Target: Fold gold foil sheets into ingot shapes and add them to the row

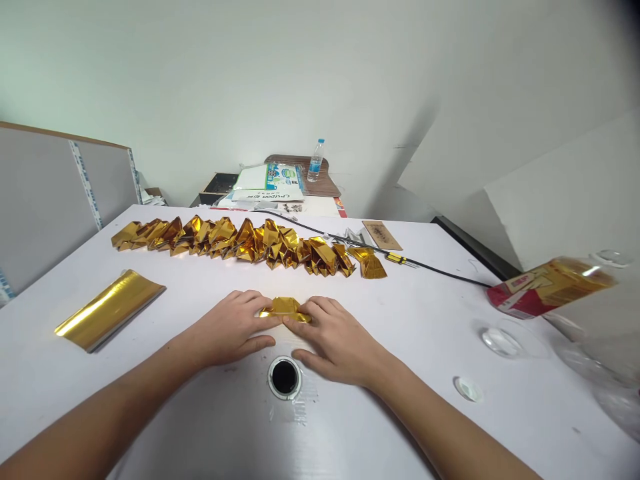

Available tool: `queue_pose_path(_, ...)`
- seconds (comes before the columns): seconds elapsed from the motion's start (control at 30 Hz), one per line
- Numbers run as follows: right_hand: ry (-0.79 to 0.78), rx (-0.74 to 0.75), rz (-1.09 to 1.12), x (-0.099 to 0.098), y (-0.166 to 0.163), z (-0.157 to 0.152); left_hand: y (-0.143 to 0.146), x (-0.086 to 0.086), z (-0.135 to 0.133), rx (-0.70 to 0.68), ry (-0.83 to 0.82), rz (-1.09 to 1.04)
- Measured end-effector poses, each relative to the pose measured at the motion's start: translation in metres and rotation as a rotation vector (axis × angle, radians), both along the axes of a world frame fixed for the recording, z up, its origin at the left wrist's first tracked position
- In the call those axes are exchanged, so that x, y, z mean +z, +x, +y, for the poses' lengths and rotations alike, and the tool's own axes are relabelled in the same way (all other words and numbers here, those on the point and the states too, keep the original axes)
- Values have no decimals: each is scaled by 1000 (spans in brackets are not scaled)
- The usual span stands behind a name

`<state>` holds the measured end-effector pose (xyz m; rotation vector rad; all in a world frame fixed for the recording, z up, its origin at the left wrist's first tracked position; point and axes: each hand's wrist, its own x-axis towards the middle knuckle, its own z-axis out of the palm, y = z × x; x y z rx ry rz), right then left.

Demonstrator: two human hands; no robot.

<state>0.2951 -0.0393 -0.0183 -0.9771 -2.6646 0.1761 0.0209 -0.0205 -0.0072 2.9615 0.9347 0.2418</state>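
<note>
A small piece of gold foil paper (pixel 285 306), partly folded, lies on the white table in front of me. On its left end rest the fingers of my left hand (pixel 231 328), while my right hand (pixel 336 341) pinches the right end. Both index fingers press along its near edge, and my thumbs are spread toward me. Behind it runs a long row of folded gold foil pieces (pixel 225 241). Farther left is a stack of flat gold foil sheets (pixel 111 310), slightly curled.
A round white-rimmed piece with a black centre (pixel 285 378) sits just below my hands, with clear tape around it. A black cable (pixel 440 270) crosses the back right. Nearby are a brown card (pixel 382 235), a tilted red-and-yellow bottle (pixel 545 287) and a white cap (pixel 467 389).
</note>
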Motion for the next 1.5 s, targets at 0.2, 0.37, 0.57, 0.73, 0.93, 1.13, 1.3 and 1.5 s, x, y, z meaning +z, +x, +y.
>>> queue_pose_path(0.2, 38, 54, 78, -6, 11, 9, -3, 1, 2, -12, -14, -15)
queue_pose_path(0.37, 86, 98, 200, -16, 20, 19, -11, 2, 4, -48, -47, -104)
queue_pose_path(0.57, 62, 105, 261, -20, 22, 23, -16, 5, 7, -48, -100, -154)
queue_pose_path(0.73, 49, 104, 288, -21, 22, 24, -18, 5, 10, -5, -138, -148)
queue_pose_path(0.93, 48, 92, 278, -22, 22, 25, -19, 1, 11, 6, -179, -208)
queue_pose_path(1.13, 82, 66, 255, -19, 16, 27, -23, -6, 16, -6, -211, -305)
queue_pose_path(1.3, 164, -31, 218, -17, 18, 31, -20, -5, 12, -58, -194, -268)
queue_pose_path(1.5, 180, -60, 239, -16, 5, 20, -3, -11, 4, -18, -118, -292)
